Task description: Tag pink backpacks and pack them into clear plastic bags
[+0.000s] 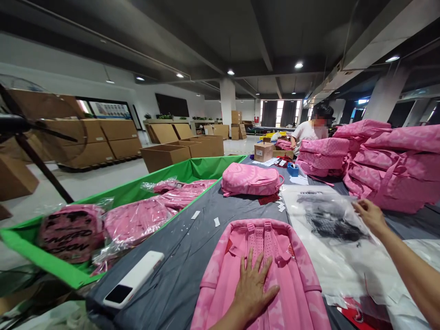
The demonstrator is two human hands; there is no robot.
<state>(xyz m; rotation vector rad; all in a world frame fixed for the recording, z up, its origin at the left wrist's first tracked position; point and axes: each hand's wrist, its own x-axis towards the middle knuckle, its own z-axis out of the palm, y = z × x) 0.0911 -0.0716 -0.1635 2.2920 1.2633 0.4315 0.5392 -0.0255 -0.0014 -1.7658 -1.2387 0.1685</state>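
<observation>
A pink backpack lies back-side up on the grey table cover in front of me. My left hand rests flat on it, fingers spread, holding nothing. My right hand reaches out to the right, its fingers curled on the edge of a stack of clear plastic bags printed with black markings. Whether it pinches a bag is hard to tell.
A white phone lies at the table's left edge. A second pink backpack sits farther back. Stacks of pink backpacks fill the right. A green bin at left holds bagged backpacks. A person works at the far end.
</observation>
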